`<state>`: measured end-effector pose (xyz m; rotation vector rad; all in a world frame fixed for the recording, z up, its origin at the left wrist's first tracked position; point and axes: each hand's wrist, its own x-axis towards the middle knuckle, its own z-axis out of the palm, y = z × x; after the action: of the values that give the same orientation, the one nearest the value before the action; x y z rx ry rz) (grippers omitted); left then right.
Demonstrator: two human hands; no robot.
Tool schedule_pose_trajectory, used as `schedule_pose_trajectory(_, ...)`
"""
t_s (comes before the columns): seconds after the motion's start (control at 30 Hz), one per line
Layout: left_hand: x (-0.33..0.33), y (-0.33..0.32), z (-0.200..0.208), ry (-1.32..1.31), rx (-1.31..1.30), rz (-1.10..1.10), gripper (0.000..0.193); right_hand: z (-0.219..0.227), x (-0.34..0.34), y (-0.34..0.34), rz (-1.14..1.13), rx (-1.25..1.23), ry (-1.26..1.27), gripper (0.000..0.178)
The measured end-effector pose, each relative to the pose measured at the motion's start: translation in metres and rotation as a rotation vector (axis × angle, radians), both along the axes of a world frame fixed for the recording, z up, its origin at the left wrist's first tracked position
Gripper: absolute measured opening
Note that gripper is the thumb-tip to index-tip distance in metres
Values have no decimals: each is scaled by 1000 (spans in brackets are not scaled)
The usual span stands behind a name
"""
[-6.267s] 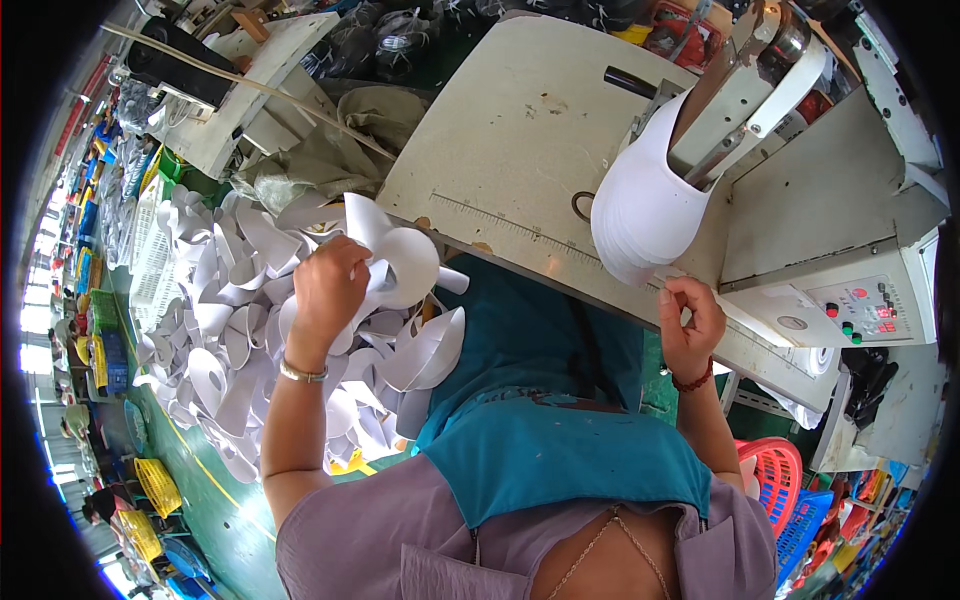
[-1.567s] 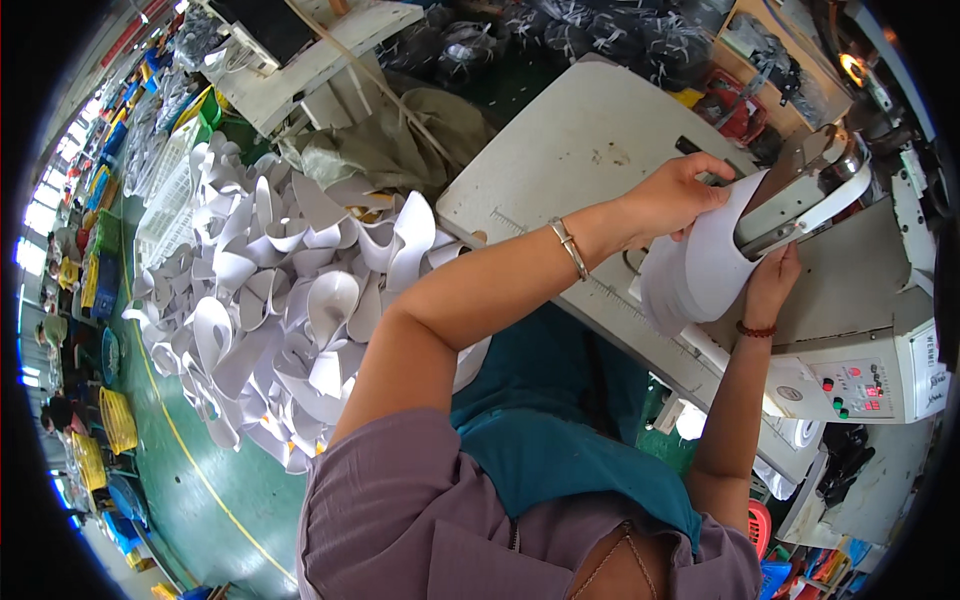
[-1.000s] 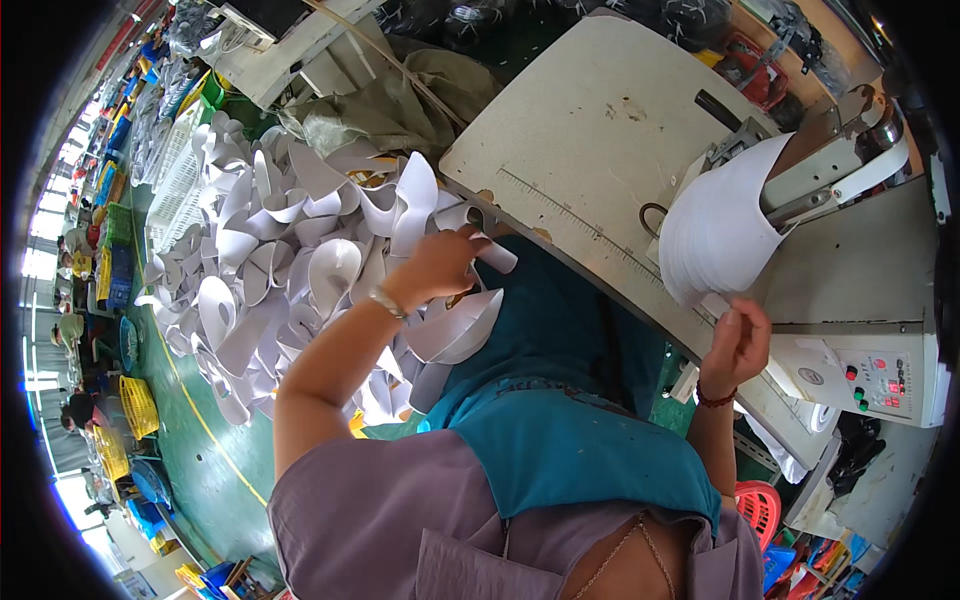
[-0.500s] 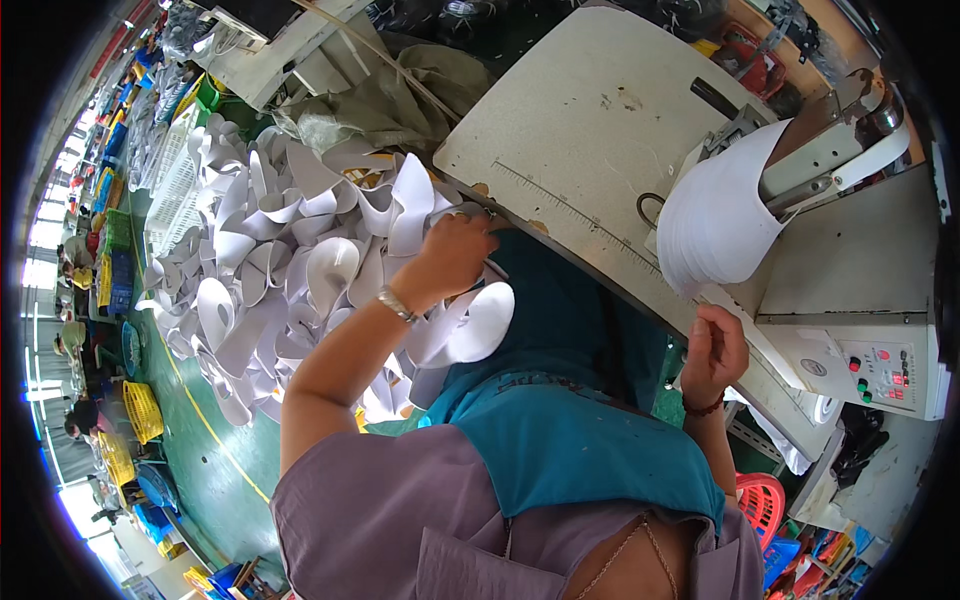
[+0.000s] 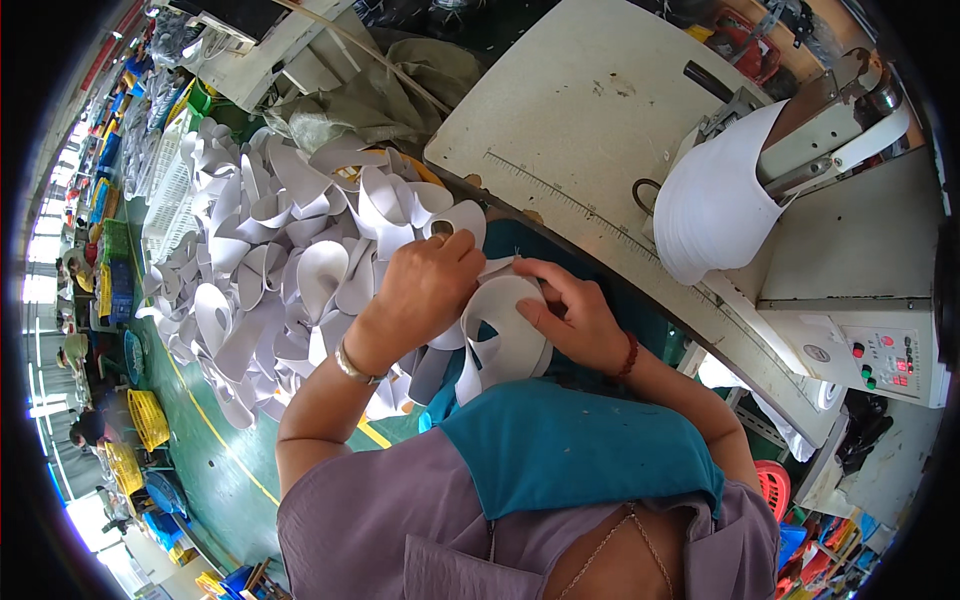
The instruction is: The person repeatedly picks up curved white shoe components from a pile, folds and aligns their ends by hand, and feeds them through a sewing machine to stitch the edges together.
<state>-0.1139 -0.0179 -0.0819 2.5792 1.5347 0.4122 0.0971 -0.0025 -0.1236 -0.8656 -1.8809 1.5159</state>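
Observation:
Over my lap, my right hand [image 5: 578, 318] pinches a white curved piece [image 5: 518, 330] of thin sheet material between thumb and fingers. The piece bends round into an open loop. My left hand [image 5: 428, 285], fingers curled, is at the far left edge of this piece, beside the pile; its fingertips are partly hidden. A large heap of similar white curved pieces [image 5: 235, 355] lies left of my hands. More such pieces hang nested in a white stack [image 5: 708, 205] on the machine's arm [image 5: 815, 145] at the right.
The pale machine table [image 5: 560, 110] with a ruler scale lies ahead, its edge close to my hands. A control panel [image 5: 885, 362] with buttons is at the right. Left stand a white crate [image 5: 170, 195] and yellow baskets [image 5: 148, 418]. A red basket [image 5: 772, 485] is at lower right.
My right hand has come left from beside the machine and now grips a white piece. My left hand has drawn slightly back toward me, and a white piece is now between both hands.

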Motion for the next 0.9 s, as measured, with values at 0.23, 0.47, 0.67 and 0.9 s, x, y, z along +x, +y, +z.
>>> schedule_pose_trajectory(0.23, -15, 1, -15, -92, -199, 19, 12, -9, 8, -9, 40, 19, 5, 31)
schedule_pose_trajectory(0.47, -26, 12, -24, -171, -313, 23, 5, -16, 16, -16, -57, 560, -203, 15)
schedule_pose_trajectory(0.67, -26, 15, -21, -246, -445, 29, 5, -14, 19, -20, -134, 864, -269, 20)
schedule_pose_trajectory(0.9, -46, 17, -42, -180, -394, 85, 5, -10, 34, -19, -217, 808, -88, 23)
